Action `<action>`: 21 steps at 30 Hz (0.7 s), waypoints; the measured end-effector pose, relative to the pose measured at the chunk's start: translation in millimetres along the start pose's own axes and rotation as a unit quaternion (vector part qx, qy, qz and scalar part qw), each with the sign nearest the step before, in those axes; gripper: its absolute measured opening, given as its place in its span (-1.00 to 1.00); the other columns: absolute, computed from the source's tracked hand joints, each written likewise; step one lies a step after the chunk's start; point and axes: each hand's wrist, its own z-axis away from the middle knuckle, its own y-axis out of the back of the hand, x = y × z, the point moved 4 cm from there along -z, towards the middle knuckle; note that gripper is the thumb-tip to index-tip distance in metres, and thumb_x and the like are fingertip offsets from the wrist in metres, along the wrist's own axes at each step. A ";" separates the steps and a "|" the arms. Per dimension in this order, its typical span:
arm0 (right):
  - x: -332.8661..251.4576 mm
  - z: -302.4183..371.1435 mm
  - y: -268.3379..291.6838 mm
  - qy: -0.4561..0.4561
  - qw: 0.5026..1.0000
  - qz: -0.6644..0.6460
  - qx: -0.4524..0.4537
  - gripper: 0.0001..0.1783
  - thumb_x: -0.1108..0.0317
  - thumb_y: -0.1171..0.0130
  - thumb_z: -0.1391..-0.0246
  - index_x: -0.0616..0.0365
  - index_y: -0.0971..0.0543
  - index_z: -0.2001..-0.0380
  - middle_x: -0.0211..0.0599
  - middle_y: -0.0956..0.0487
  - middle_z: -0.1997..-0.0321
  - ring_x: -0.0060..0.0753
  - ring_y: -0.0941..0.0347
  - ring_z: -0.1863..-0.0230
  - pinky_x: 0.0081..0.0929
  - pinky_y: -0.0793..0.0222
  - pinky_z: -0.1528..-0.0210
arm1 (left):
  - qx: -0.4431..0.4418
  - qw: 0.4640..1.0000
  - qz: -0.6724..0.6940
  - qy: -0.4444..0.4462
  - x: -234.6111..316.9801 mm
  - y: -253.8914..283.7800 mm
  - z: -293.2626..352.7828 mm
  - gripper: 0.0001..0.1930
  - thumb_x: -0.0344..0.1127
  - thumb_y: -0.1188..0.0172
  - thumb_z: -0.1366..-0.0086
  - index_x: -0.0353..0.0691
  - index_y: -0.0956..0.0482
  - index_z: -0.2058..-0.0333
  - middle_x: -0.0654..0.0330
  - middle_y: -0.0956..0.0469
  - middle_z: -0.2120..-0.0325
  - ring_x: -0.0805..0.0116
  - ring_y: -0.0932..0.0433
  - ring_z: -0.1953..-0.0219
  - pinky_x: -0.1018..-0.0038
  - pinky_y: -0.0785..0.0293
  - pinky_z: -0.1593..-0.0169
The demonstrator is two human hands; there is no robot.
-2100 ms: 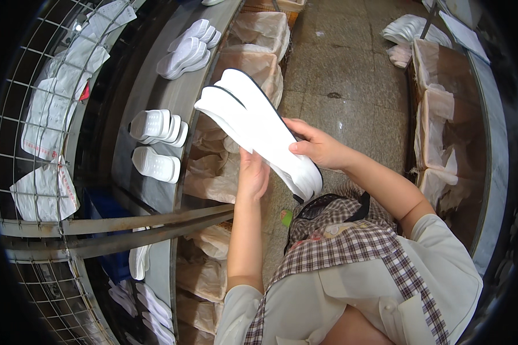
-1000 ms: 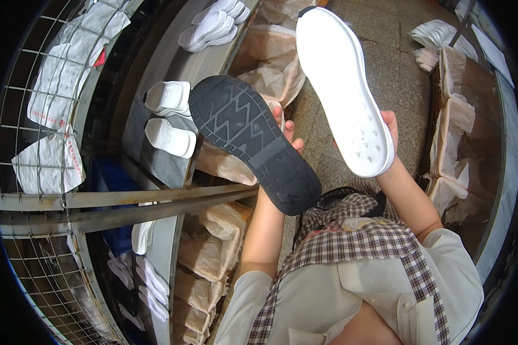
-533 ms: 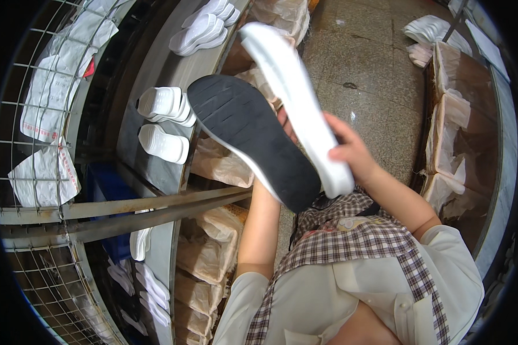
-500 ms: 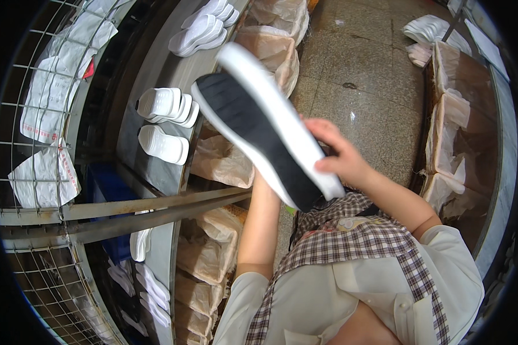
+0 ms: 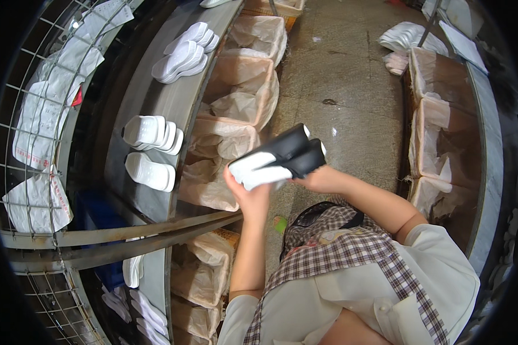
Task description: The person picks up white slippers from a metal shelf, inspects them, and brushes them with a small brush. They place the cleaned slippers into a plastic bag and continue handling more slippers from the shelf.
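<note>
A pair of black-and-white shoe soles (image 5: 288,150) is held out in front of my body, the two pressed together and tilted. My left hand (image 5: 252,196) grips their white end, with its thumb along the side. At the black end, my right hand (image 5: 323,179) is closed on the lower edge, and its fingertips are partly hidden by the soles. Nearest on the left, nested white soles (image 5: 148,171) and another stack of white soles (image 5: 149,131) lie on a grey metal table (image 5: 110,169).
Plastic-lined bins (image 5: 273,86) line the left table, and more lined bins (image 5: 415,132) stand at right. Rusty metal rails (image 5: 126,233) cross from a wire mesh (image 5: 17,144) at left. A pile of white soles (image 5: 406,37) sits far right, past the stone floor (image 5: 357,75).
The soles have come down toward me and turned, so their black ends now point up and right. Both hands have shifted grip on them. The whole view has moved slightly.
</note>
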 end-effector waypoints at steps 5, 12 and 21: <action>10.3 -7.4 0.9 0.082 0.996 -0.026 0.017 -0.69 0.55 -0.04 -0.07 0.25 -0.39 0.07 -0.27 -0.43 0.04 -0.46 -0.27 -0.03 -0.43 -0.20 -0.10 | 0.026 0.989 -0.076 -0.128 3.9 5.7 1.4 -0.31 -0.53 -0.28 0.03 -0.25 -0.09 -0.05 0.04 -0.23 0.10 0.23 -0.30 0.06 0.35 -0.20 -0.08; 8.6 -11.6 -7.3 0.125 0.992 0.000 -0.002 -0.66 0.59 -0.02 -0.03 0.25 -0.39 0.06 -0.23 -0.38 -0.04 -0.35 -0.27 -0.07 -0.41 -0.16 -0.14 | 0.057 0.988 -0.068 -0.127 2.4 11.4 7.8 -0.30 -0.55 -0.27 0.04 -0.27 -0.08 -0.05 0.06 -0.23 0.11 0.25 -0.30 0.06 0.37 -0.19 -0.09; 8.9 -18.6 -17.6 0.115 0.993 -0.002 -0.008 -0.64 0.56 -0.05 -0.02 0.25 -0.38 0.06 -0.24 -0.40 0.00 -0.36 -0.28 -0.06 -0.41 -0.18 -0.13 | 0.073 0.984 -0.090 -0.134 -5.7 23.9 8.1 -0.28 -0.56 -0.29 0.06 -0.27 -0.08 -0.06 0.06 -0.23 0.09 0.25 -0.30 0.04 0.38 -0.20 -0.09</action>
